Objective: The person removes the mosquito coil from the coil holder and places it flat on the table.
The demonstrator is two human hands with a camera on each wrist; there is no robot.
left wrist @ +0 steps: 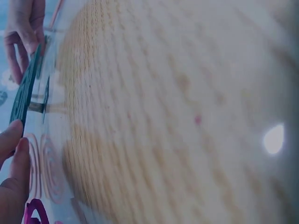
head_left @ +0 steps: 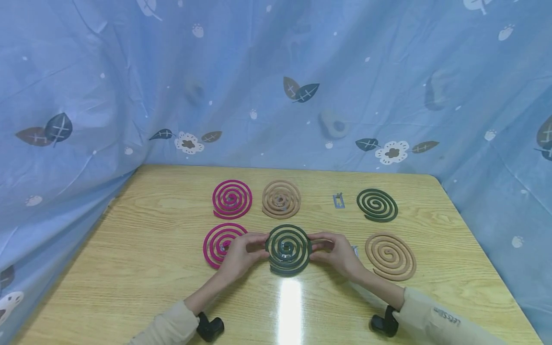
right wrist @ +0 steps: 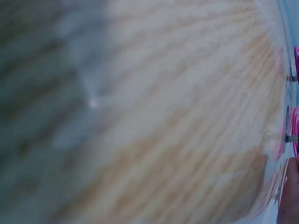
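Both hands hold a dark green mosquito coil (head_left: 289,247) near the middle of the table, one at each side. My left hand (head_left: 239,256) pinches its left edge between thumb and fingers. On the opposite edge, my right hand (head_left: 338,253) grips it the same way. A small metal stand (head_left: 286,258) shows through the coil's gaps. In the left wrist view the green coil (left wrist: 25,91) appears edge-on, above a metal piece. A magenta coil (head_left: 213,244) lies just left, partly hidden behind my left hand. The right wrist view catches only part of a hand (right wrist: 289,193).
Behind are another magenta coil (head_left: 232,198) and a tan coil (head_left: 281,199), both over metal stands. A bare metal stand (head_left: 339,200) lies right of them. Farther right rest a green coil (head_left: 376,205) and a tan coil (head_left: 390,256). Another metal piece (head_left: 355,251) peeks past my right hand.
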